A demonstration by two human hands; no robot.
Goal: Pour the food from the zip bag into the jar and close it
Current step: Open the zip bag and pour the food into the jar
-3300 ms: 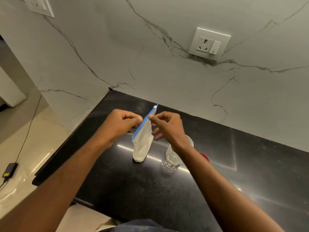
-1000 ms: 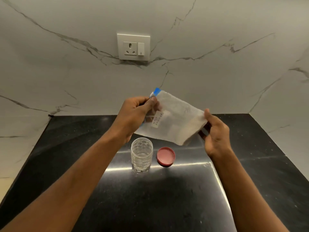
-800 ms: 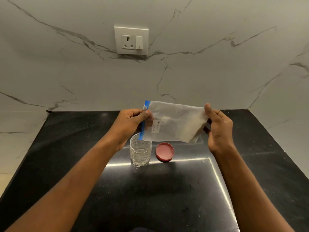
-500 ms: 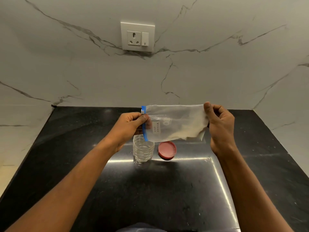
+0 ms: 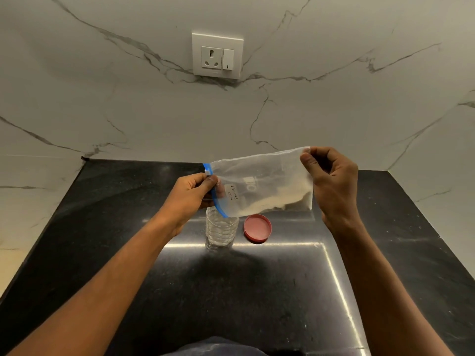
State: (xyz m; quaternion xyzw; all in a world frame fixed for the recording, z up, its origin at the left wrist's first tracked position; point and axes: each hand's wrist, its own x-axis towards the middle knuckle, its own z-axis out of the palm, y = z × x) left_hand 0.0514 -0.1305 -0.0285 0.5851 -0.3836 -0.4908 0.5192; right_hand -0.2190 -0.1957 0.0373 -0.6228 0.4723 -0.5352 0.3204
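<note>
While both bare hands held it up above the black countertop (image 5: 128, 227), the zip bag (image 5: 262, 181) lay stretched sideways, its blue zip strip (image 5: 214, 194) at the left end and its sealed bottom at the right. The left hand (image 5: 191, 194) had thumb and fingers pinched together on the zip end, the thumb lying across the blue strip. The right hand (image 5: 331, 181) pinched the upper right corner of the bag between thumb and forefinger, its other fingers curled in. That right end sat a little higher than the left, so the bag tilted down toward the zip. A pale powder (image 5: 280, 200) was gathered along the lower edge of the bag, mostly toward the right half; a small white label (image 5: 232, 191) with handwriting reading "MILK POWDER" showed near the zip end.

Directly under the lower corner of the zip strip stood the clear jar (image 5: 221, 231), upright on the countertop with its mouth open; whether the bag touched its rim could not be told. Just to the right of the jar, close but apart, the red lid (image 5: 257, 228) lay flat on the counter. Behind everything rose a white marble-veined wall (image 5: 102, 98) carrying a white socket with a switch (image 5: 217, 55), well above the hands
</note>
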